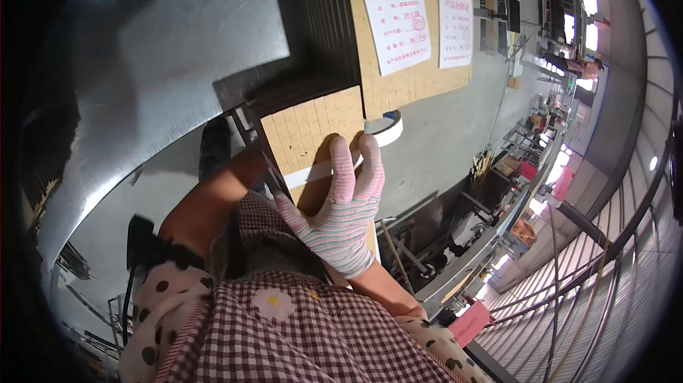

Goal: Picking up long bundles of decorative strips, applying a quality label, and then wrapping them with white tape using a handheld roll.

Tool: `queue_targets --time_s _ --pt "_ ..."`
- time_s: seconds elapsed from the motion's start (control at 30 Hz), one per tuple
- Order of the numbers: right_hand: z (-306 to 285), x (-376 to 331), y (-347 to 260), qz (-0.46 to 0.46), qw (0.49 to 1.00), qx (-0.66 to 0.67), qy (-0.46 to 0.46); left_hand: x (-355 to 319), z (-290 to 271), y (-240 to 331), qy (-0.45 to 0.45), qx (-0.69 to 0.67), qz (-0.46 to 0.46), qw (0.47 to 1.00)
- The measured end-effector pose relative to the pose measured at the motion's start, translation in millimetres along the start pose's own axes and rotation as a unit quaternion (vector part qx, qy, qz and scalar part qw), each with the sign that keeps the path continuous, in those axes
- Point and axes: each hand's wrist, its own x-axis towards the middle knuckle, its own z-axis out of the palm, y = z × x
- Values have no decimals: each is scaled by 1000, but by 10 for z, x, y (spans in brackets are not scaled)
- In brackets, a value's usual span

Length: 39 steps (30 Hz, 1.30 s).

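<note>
The left hand, hidden past the left edge of a tan rectangular cardboard panel (313, 127), cannot be read; the right hand (343, 214), pink-and-grey striped glove, spreads over the panel's near right.

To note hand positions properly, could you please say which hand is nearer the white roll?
Right. The right hand lies just below and left of the white roll in the picture. The left hand is hidden; the left forearm ends by the cardboard, farther left.
</note>
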Motion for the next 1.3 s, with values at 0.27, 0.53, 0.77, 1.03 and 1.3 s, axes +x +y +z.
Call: queue_targets --time_s 0.27,0.53,0.77,1.03,1.3 --pt "-37 105 -119 17 999 -11 -45 -45 86 65 8 -82 -27 996" --pt "122 132 -30 42 999 16 -8 -1141 769 1021 129 215 198 948" --pt "-463 494 207 -171 958 224 -51 -645 1473 1377 -12 832 277 481" --pt "-682 971 735 -40 959 83 -269 -446 1347 1404 -95 804 278 517" --pt "-42 450 1383 147 955 122 -228 -316 1911 1225 -283 845 147 430"
